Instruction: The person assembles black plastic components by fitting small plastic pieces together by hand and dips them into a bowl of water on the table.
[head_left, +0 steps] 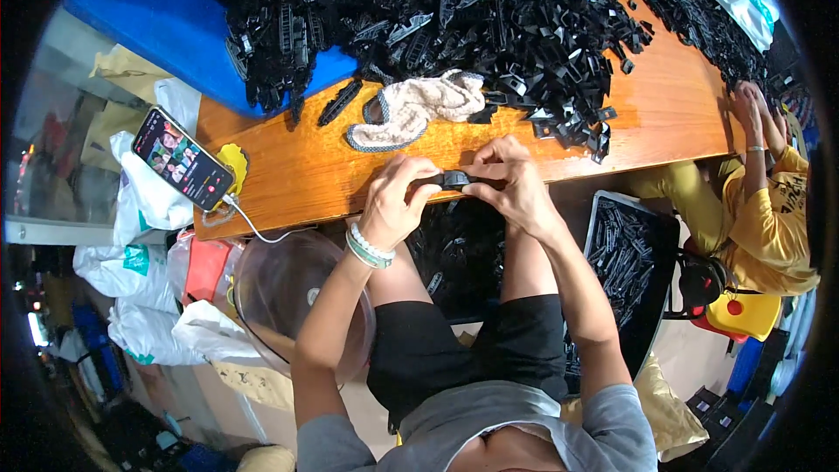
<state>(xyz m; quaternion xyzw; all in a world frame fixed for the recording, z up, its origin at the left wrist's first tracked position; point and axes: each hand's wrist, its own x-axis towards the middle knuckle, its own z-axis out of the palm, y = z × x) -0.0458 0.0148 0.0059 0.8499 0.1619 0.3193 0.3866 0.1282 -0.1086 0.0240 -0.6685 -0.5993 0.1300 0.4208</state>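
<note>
Just past the table's near edge, a small black plastic part (454,180) is held level between my two hands. My left hand (393,198) pinches its left end between thumb and fingers. The right end is gripped by my right hand (514,182), thumb below and fingers curled above. What the fingertips cover cannot be seen. Beyond my hands lies a crumpled cream cloth (428,107) with a dark edge. To its left rests a single long black piece (340,102). A large heap of black plastic parts (498,31) spreads over the back of the wooden table (288,162).
A phone (182,159) with a lit screen and white cable stands at the table's left end. Below is a clear round tub (306,297). A black crate (647,297) of long black parts stands right of my legs. Another person (760,218) in yellow sits far right.
</note>
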